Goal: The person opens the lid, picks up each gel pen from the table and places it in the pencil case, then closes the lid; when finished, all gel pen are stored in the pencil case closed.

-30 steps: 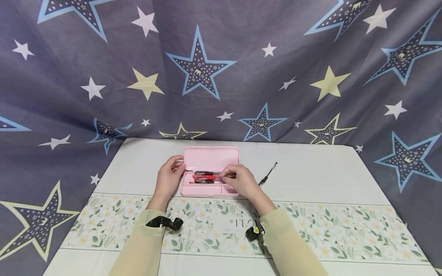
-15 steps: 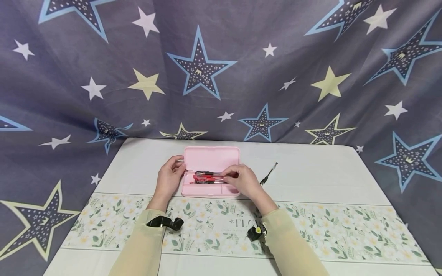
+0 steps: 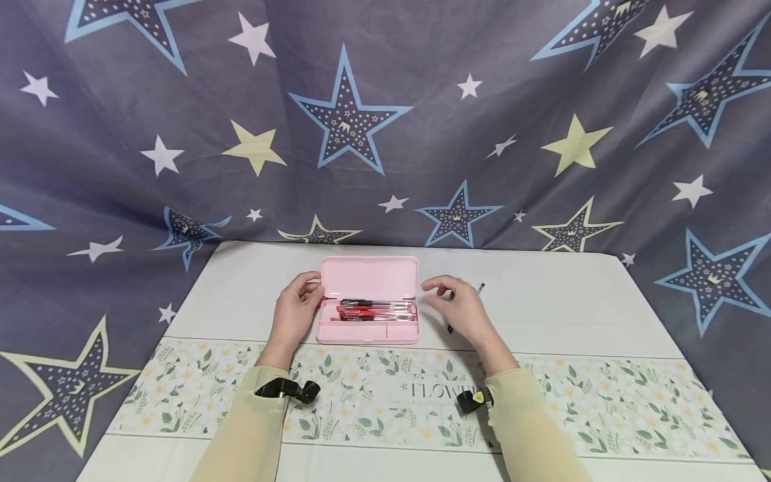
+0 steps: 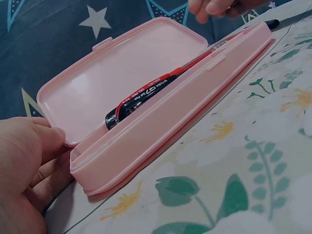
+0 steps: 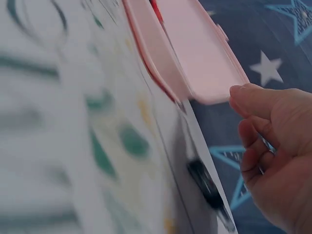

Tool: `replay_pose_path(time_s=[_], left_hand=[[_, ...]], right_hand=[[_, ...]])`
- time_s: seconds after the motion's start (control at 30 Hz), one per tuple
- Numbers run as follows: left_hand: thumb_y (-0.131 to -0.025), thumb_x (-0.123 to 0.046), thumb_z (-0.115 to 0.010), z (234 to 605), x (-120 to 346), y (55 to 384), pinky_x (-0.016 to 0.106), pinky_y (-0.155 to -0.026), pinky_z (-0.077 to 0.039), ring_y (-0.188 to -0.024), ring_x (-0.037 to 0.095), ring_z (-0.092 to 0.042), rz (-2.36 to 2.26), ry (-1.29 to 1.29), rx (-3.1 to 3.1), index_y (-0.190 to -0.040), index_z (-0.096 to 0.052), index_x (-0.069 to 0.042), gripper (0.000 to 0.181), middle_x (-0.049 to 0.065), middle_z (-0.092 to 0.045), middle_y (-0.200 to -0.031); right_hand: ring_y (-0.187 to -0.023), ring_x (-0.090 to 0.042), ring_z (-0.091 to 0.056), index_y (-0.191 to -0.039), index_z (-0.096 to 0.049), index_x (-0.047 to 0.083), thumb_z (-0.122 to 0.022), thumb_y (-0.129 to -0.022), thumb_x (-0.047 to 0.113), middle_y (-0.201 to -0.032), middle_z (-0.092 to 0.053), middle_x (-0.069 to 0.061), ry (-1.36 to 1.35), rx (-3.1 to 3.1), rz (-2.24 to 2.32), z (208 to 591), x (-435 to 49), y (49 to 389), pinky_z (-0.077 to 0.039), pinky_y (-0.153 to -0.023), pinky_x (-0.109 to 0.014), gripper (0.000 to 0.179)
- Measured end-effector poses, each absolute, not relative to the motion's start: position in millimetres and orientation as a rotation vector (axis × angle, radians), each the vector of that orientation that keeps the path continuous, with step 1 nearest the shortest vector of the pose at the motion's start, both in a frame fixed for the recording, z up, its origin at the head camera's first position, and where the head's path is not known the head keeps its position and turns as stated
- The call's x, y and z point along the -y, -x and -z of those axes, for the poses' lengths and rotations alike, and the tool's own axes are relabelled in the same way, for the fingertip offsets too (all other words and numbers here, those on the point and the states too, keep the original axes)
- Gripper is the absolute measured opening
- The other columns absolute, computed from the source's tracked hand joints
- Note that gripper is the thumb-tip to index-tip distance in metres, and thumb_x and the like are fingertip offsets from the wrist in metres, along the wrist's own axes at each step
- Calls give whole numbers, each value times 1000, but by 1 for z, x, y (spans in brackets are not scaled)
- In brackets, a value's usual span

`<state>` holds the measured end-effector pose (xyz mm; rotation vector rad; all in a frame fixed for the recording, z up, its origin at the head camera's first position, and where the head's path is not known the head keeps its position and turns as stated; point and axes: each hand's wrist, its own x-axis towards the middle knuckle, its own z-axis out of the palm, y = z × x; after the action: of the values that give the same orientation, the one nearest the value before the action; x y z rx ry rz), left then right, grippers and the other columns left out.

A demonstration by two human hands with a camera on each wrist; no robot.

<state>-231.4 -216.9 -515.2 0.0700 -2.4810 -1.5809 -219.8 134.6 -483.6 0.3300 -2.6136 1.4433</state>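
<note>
A pink pencil case (image 3: pixel 370 276) stands on the table with its lid raised. Black and red gel pens (image 4: pixel 141 100) lie together in its long compartment. At the case's left end, my left hand (image 3: pixel 294 311) pinches the lid's lower corner with the thumb, as the left wrist view shows. My right hand (image 3: pixel 460 311) is just right of the case with nothing in it, fingers loosely bent and fingertips near the lid's right edge. A loose black pen (image 5: pixel 207 185) lies on the table beyond the case's right end, partly hidden by the right hand in the head view.
A white cloth (image 3: pixel 560 301) covers the table, with a printed floral band (image 3: pixel 602 408) across it near the front. Behind the table hangs a dark star-patterned curtain (image 3: pixel 482 154). Small compartments line the front of the case.
My right hand has let go of the pens in the case and moved right, past its right end, so the pens' clear ends now show. The left hand stays put.
</note>
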Motion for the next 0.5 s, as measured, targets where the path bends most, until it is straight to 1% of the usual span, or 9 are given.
replay_pose_path(time_s=[0.1, 0.2, 0.5], left_hand=[[-110, -10, -70, 516, 217, 231, 17, -82, -54, -101, 23, -73, 1576, -66, 2480, -141, -70, -12, 31, 12, -78, -117], [-110, -9, -70, 516, 216, 231, 17, -82, -54, -101, 23, -73, 1577, -67, 2477, -140, -70, -12, 30, 13, -78, -117], [-110, -11, -70, 516, 216, 233, 18, -83, -53, -102, 22, -72, 1556, -80, 2485, -140, -71, -13, 30, 12, -78, -118]], right_hand=[[-101, -25, -64, -118, -83, 12, -85, -99, 11, -110, -78, -6, -298, 2588, -1443, 483, -153, 223, -50, -91, -41, 19], [-106, -27, -64, -120, -83, 9, -84, -100, 10, -115, -79, -8, -253, 2570, -1453, 482, -170, 225, -50, -96, -42, 20], [-121, -37, -63, -128, -79, 6, -81, -103, 11, -132, -72, -17, -132, 2582, -1519, 489, -206, 224, -52, -110, -51, 26]])
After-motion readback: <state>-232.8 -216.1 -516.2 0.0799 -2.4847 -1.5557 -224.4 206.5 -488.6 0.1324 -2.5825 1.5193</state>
